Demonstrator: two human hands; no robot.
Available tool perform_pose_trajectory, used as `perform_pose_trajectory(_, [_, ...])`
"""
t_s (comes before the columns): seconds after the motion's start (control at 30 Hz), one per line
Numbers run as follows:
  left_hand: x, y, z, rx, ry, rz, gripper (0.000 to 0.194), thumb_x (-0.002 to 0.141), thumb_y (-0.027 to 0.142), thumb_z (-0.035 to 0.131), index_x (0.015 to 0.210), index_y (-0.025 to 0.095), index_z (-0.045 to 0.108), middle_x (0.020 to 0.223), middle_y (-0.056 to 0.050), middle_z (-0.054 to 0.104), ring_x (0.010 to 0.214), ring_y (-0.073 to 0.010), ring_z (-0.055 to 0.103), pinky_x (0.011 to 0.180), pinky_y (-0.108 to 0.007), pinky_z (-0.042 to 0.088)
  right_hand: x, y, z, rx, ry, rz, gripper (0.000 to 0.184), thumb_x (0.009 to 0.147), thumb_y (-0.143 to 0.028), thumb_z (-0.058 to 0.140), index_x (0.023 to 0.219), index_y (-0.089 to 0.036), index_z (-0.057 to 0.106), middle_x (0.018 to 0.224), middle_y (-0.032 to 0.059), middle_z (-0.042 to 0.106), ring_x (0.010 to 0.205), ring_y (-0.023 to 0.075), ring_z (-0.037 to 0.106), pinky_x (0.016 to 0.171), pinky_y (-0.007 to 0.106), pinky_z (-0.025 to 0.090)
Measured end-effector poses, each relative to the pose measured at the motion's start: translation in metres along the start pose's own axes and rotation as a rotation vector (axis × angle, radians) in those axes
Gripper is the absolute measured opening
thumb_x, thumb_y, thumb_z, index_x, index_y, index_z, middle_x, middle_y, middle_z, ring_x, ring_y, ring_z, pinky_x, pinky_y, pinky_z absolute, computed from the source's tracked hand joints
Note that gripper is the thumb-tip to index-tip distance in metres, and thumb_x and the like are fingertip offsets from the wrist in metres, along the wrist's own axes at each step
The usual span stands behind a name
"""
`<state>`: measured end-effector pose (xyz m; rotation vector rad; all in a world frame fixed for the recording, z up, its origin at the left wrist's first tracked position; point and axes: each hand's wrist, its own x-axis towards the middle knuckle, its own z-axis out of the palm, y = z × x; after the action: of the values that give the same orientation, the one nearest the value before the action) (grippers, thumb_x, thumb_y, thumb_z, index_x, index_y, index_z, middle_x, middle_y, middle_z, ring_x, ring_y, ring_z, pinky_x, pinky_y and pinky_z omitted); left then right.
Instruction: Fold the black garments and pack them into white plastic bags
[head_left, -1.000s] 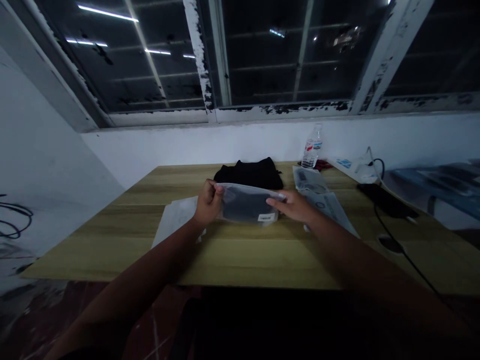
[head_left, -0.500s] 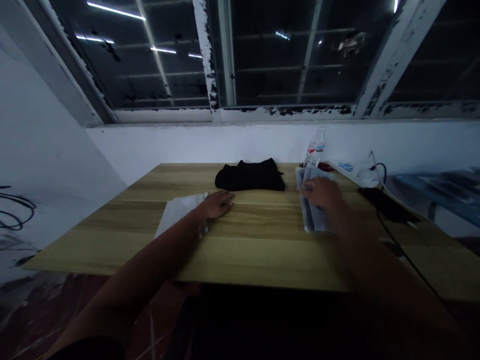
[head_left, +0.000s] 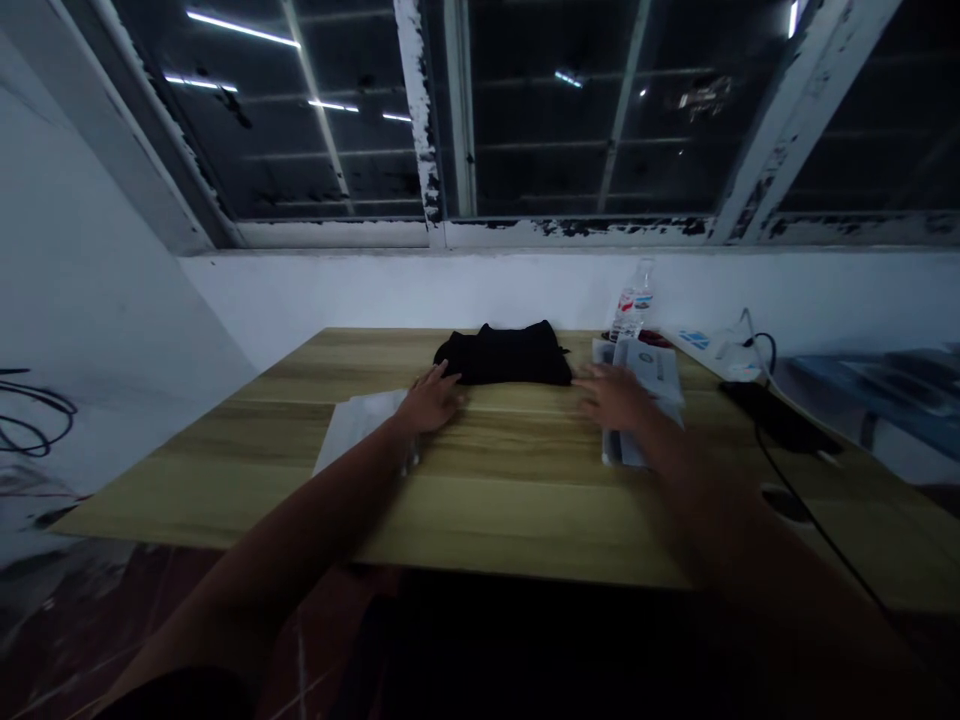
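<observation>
My left hand point(head_left: 433, 398) lies open on the wooden table point(head_left: 510, 510), fingers spread, just in front of a folded black garment point(head_left: 507, 356) and touching its near edge or very close to it. The wrist passes over a white sheet or flat bag point(head_left: 357, 428). My right hand point(head_left: 615, 396) is open and holds nothing, its palm down beside a stack of flat plastic packets point(head_left: 643, 372). The fingertips point left, toward the garment, and the heel of the hand covers part of the stack.
A plastic water bottle point(head_left: 634, 300) stands at the back edge behind the packets. Further right are a white power strip point(head_left: 720, 345), a black flat object point(head_left: 780, 415) and a dark cable point(head_left: 802, 490). A window and white wall lie beyond the table.
A second ago both hands held a translucent packet with dark contents over the table. That packet now appears to lie on the right-hand stack, and both hands have let go and rest apart.
</observation>
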<state>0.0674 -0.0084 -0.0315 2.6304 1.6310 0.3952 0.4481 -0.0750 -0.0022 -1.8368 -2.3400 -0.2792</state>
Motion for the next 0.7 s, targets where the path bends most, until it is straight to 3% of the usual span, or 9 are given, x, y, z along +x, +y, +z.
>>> perform_pose_trajectory(0.13, [0.004, -0.007, 0.01, -0.026, -0.076, 0.008, 0.064, 0.103, 0.047, 0.039, 0.161, 0.02, 0.035, 0.169, -0.014, 0.032, 0.156, -0.0342, 0.031, 0.124, -0.054, 0.032, 0.003, -0.02, 0.011, 0.001, -0.13, -0.08, 0.041, 0.098, -0.033, 0.054, 0.135, -0.026, 0.069, 0.164, 0.0122, 0.042, 0.149, 0.0342, 0.041, 0.122, 0.062, 0.026])
perform_pose_trajectory(0.33, [0.005, -0.009, 0.014, -0.052, -0.102, 0.018, 0.053, 0.103, 0.045, 0.038, 0.148, 0.019, 0.051, 0.167, -0.014, 0.036, 0.154, -0.0337, 0.034, 0.124, -0.054, 0.031, 0.006, -0.022, 0.017, -0.006, -0.171, -0.027, 0.054, 0.1, -0.035, 0.045, 0.151, -0.02, 0.055, 0.167, 0.0155, 0.034, 0.152, 0.0374, 0.036, 0.12, 0.067, 0.026])
perform_pose_trajectory(0.43, [0.006, -0.008, 0.012, -0.046, -0.09, 0.004, 0.053, 0.103, 0.045, 0.04, 0.148, 0.02, 0.051, 0.167, -0.013, 0.037, 0.153, -0.0333, 0.036, 0.124, -0.054, 0.03, 0.008, -0.022, 0.018, -0.01, -0.169, -0.016, 0.056, 0.099, -0.037, 0.045, 0.15, -0.017, 0.055, 0.171, 0.0151, 0.026, 0.154, 0.0389, 0.03, 0.121, 0.066, 0.024])
perform_pose_trajectory(0.57, [0.007, -0.008, 0.011, -0.028, -0.101, -0.004, 0.058, 0.103, 0.044, 0.039, 0.152, 0.014, 0.048, 0.167, -0.014, 0.036, 0.155, -0.0321, 0.033, 0.127, -0.049, 0.027, 0.008, -0.024, 0.019, -0.003, -0.167, -0.008, 0.057, 0.098, -0.036, 0.044, 0.15, -0.016, 0.055, 0.167, 0.0166, 0.035, 0.152, 0.0395, 0.034, 0.121, 0.068, 0.022])
perform_pose_trajectory(0.7, [0.005, -0.009, 0.013, -0.032, -0.083, -0.014, 0.06, 0.101, 0.045, 0.042, 0.152, 0.014, 0.048, 0.166, -0.015, 0.038, 0.153, -0.0338, 0.035, 0.124, -0.052, 0.031, 0.006, -0.026, 0.019, 0.019, -0.126, -0.009, 0.057, 0.096, -0.033, 0.045, 0.149, -0.015, 0.055, 0.163, 0.0178, 0.043, 0.149, 0.0371, 0.038, 0.122, 0.067, 0.022])
